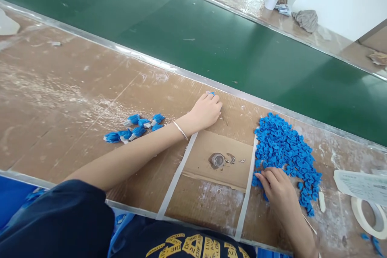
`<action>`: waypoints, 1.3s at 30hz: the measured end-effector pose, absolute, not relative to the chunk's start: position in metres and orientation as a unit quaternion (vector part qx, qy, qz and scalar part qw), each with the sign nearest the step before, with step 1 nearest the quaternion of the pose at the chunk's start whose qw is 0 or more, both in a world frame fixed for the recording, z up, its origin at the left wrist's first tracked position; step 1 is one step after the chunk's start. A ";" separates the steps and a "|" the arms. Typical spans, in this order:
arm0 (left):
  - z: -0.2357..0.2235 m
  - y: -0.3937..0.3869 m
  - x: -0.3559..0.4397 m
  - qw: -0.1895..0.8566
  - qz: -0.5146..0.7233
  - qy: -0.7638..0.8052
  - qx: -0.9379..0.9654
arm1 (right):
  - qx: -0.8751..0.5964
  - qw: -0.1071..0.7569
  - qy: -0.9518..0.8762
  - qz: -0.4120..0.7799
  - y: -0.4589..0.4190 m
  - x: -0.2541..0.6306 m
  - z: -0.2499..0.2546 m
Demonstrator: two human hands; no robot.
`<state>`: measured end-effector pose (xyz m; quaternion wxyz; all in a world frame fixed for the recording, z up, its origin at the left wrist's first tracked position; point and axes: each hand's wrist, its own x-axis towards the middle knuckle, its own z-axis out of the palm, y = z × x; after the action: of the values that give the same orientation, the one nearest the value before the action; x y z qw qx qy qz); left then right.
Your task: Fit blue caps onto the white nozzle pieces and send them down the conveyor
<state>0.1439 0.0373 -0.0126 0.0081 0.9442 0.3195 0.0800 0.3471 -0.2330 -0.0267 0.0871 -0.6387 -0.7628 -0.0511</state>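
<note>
My left hand (pixel 205 113) reaches across the brown work surface, its fingers curled down. A bit of a small blue piece (pixel 212 93) shows at its fingertips; the rest is hidden. At the lower left edge of a heap of small blue pieces (pixel 282 141), my right hand (pixel 279 189) has thumb and fingers pinched together. What lies between those fingers cannot be made out. Between my hands, a small round container (pixel 218 160) stands on a cardboard sheet (pixel 199 155), with wet-looking spots beside it. Several blue-and-white pieces (pixel 137 131) lie beyond my left forearm.
A green conveyor belt (pixel 181 36) runs behind the table's metal edge. Two pale tape strips (pixel 177 177) flank the cardboard. At right are a tape roll (pixel 369 217), a printed sheet (pixel 361 185) and a small white stick (pixel 322 202). A grey cloth (pixel 305 20) lies across the belt.
</note>
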 end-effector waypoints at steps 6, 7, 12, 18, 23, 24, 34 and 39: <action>-0.017 0.040 0.144 0.030 0.077 0.312 0.946 | -0.692 0.045 -0.712 -0.113 -0.239 0.336 -0.022; -0.016 0.039 0.143 0.041 0.088 0.302 0.948 | -0.710 0.083 -0.692 -0.096 -0.241 0.337 -0.019; 0.009 0.017 0.126 0.185 0.219 0.244 0.926 | -0.693 0.211 -0.689 0.011 -0.259 0.350 -0.010; 0.035 -0.044 0.097 0.518 0.241 0.237 0.786 | -0.609 0.192 -0.766 0.073 -0.277 0.350 -0.025; 0.019 -0.094 0.074 0.741 0.196 0.277 0.580 | -0.583 0.146 -0.796 0.063 -0.285 0.356 -0.032; 0.014 -0.103 0.071 0.766 0.197 0.283 0.543 | -0.580 0.131 -0.802 0.058 -0.286 0.357 -0.033; -0.022 -0.148 0.056 0.880 0.220 0.311 0.284 | -0.585 0.142 -0.799 -0.002 -0.273 0.355 -0.015; -0.027 -0.152 0.055 0.872 0.253 0.331 0.256 | -0.626 0.219 -0.748 -0.003 -0.244 0.319 0.014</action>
<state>0.0549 -0.1521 -0.0269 0.8723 0.2558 0.3314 0.2525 0.3189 -0.2437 0.0144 0.2189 -0.6261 -0.7483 -0.0029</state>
